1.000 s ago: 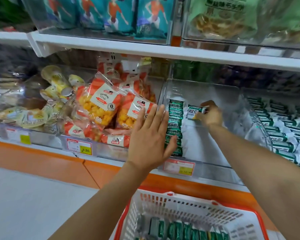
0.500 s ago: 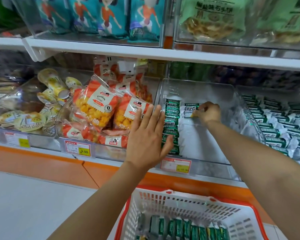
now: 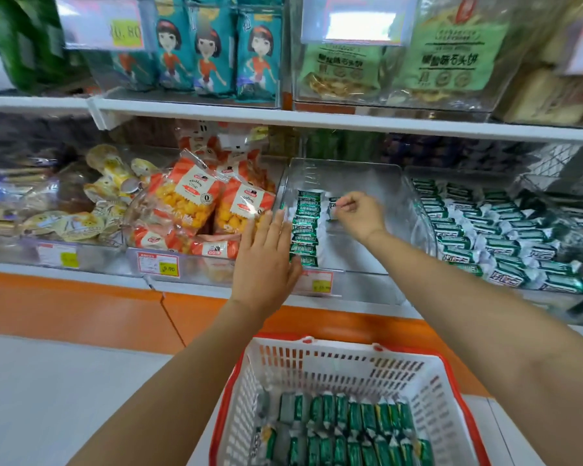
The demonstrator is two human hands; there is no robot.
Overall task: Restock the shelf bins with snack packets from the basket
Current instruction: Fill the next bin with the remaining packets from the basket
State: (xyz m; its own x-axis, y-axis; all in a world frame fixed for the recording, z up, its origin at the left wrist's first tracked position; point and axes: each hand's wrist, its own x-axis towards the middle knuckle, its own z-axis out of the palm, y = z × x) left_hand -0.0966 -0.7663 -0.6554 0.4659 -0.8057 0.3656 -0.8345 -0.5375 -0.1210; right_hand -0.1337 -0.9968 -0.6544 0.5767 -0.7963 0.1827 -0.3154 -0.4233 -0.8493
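The right hand [image 3: 359,213] has thumb and forefinger pinched together on one small green packet [image 3: 333,210], a glossy foil pillow with white print, held low inside the clear bin [image 3: 350,168], a hard transparent plastic tub with sloping walls. Just left of that hand, a single row of packets [image 3: 305,227] of the same kind stands on edge along the bin's left wall, running from back to front. There are nine or so, but blur prevents a sure count. The left hand [image 3: 266,253] is flat, with fingers straight and close together, at the bin's front left corner. Its thumb lies by the nearest packets of the row, and whether it touches them cannot be told. Just right of that thumb, a red-and-yellow price tag [image 3: 320,280] is fixed to the bin's front. Below both hands, nearer the person, sits one basket [image 3: 347,361] of white slotted plastic with a red rim. In its bottom lie two crowded rows of loose packets [image 3: 344,428], green foil with crimped ends. Left of the left hand, crinkly clear bags [image 3: 189,200] with orange stripes hold yellow puffs and lean toward the bin's wall. Right of the right hand, green-and-white wrapped bars [image 3: 485,230] are heaped in the next bin. Above both hands, a white shelf [image 3: 317,121] carries three teal bags [image 3: 212,55] printed with a cartoon figure and two pale green bags [image 3: 451,58].
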